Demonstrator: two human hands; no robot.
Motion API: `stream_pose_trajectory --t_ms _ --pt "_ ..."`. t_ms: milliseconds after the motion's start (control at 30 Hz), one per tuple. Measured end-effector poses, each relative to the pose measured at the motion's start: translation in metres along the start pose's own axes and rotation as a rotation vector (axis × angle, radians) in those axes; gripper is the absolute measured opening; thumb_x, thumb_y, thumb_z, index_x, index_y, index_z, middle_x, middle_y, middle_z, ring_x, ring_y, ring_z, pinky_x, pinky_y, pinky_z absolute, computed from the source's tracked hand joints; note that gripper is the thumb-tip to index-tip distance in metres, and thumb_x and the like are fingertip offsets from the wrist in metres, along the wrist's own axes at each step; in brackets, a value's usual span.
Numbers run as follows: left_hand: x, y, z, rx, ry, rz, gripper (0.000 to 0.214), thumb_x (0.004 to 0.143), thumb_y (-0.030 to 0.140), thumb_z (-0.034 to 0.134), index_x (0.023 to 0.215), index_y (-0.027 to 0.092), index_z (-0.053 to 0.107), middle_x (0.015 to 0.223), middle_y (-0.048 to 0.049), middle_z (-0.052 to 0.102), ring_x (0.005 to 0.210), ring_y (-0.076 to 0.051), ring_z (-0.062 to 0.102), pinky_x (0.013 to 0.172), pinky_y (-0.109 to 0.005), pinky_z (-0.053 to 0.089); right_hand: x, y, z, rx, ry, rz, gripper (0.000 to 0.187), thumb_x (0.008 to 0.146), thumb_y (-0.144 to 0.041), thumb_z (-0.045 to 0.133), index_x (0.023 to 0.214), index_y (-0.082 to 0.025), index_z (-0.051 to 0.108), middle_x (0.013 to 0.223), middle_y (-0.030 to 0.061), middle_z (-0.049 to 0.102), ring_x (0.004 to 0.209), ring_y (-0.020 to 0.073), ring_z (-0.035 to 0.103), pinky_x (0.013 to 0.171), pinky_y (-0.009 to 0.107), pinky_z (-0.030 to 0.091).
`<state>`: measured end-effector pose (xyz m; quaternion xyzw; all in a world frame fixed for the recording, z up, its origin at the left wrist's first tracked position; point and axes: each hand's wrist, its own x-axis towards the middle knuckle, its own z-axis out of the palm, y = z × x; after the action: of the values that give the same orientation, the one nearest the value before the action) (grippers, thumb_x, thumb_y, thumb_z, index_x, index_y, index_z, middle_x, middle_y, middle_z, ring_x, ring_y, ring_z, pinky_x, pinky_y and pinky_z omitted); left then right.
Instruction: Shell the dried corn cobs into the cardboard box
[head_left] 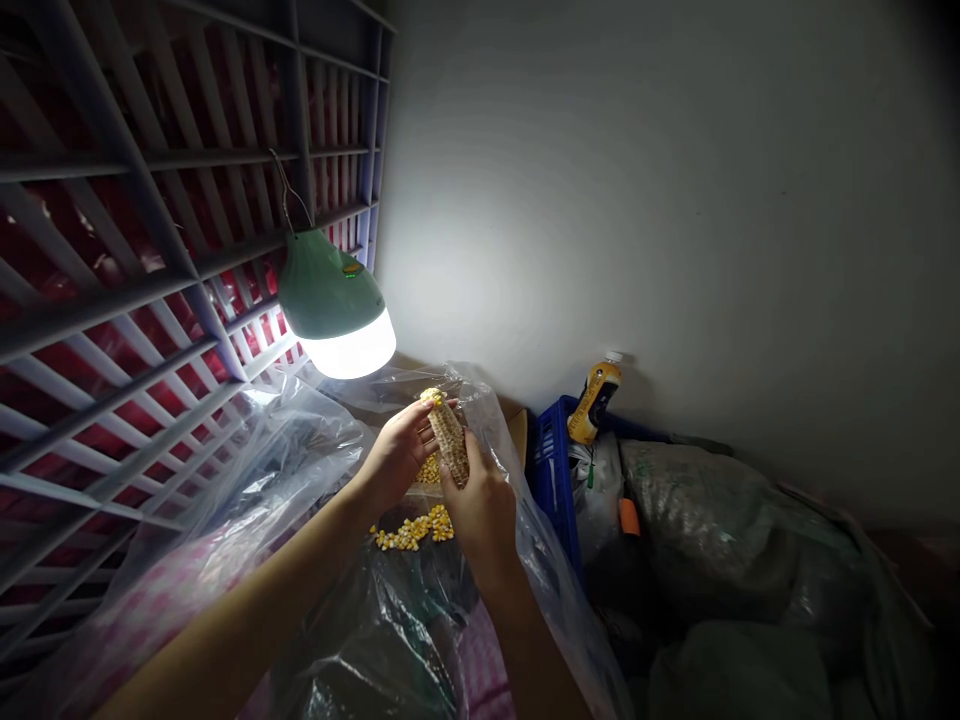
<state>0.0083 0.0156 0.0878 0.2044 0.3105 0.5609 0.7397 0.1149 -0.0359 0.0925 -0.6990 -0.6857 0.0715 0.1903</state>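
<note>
Both my hands hold one corn cob (pixel 448 436), mostly stripped, with a few yellow kernels left at its top end. My left hand (pixel 397 450) grips its upper part from the left, thumb pressed on the kernels. My right hand (pixel 480 505) is wrapped round its lower end. Loose yellow kernels (pixel 414 530) lie in a small heap just below the hands, on a clear plastic sheet (pixel 300 450) spread over my lap.
A green lamp (pixel 334 305) hangs lit from a slatted grille (pixel 135 300) on the left. A blue crate (pixel 553 470) stands right of the hands, with a yellow bottle (pixel 595 398) leaning against the white wall. Dark filled sacks (pixel 712 540) lie at the right.
</note>
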Motion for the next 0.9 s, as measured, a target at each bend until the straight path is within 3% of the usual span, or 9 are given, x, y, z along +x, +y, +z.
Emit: stream_pose_trajectory --t_ms 367,567,733,900 --pt "0.0 0.004 0.012 -0.162 0.179 -0.084 0.02 0.078 0.013 0.035 0.075 0.012 0.055 0.065 -0.004 0.06 0.059 -0.013 0.06 0.06 -0.024 0.048 -0.006 -0.003 0.009 -0.079 -0.008 0.004 0.052 0.079 -0.024 0.055 0.13 -0.025 0.041 0.104 0.0067 0.063 0.078 0.0194 0.063 0.057 0.026 0.045" --pt "0.004 0.003 0.007 -0.265 0.269 -0.097 0.018 0.073 0.009 0.033 0.07 0.013 0.05 0.059 -0.0027 0.053 0.051 -0.012 0.053 0.057 -0.025 0.047 -0.01 -0.011 0.012 -0.17 -0.037 0.003 0.047 0.083 -0.022 0.048 0.13 -0.024 0.041 0.101 0.0072 0.063 0.071 0.0198 0.064 0.054 0.028 0.045" --pt "0.009 0.006 0.001 -0.259 0.396 -0.199 0.012 0.065 0.009 0.035 0.065 0.016 0.044 0.054 -0.0019 0.047 0.045 -0.012 0.047 0.049 -0.025 0.043 -0.014 -0.016 0.02 -0.253 -0.084 0.021 0.046 0.085 -0.016 0.042 0.13 -0.026 0.04 0.091 0.0072 0.064 0.066 0.0196 0.065 0.052 0.028 0.045" --pt "0.021 0.002 -0.008 -0.212 0.486 -0.398 0.01 0.064 0.009 0.035 0.061 0.019 0.037 0.051 -0.0008 0.043 0.043 -0.013 0.043 0.044 -0.025 0.041 -0.018 -0.024 0.023 -0.299 -0.17 0.056 0.047 0.084 -0.01 0.039 0.13 -0.022 0.04 0.09 0.0096 0.063 0.067 0.0213 0.065 0.054 0.03 0.046"
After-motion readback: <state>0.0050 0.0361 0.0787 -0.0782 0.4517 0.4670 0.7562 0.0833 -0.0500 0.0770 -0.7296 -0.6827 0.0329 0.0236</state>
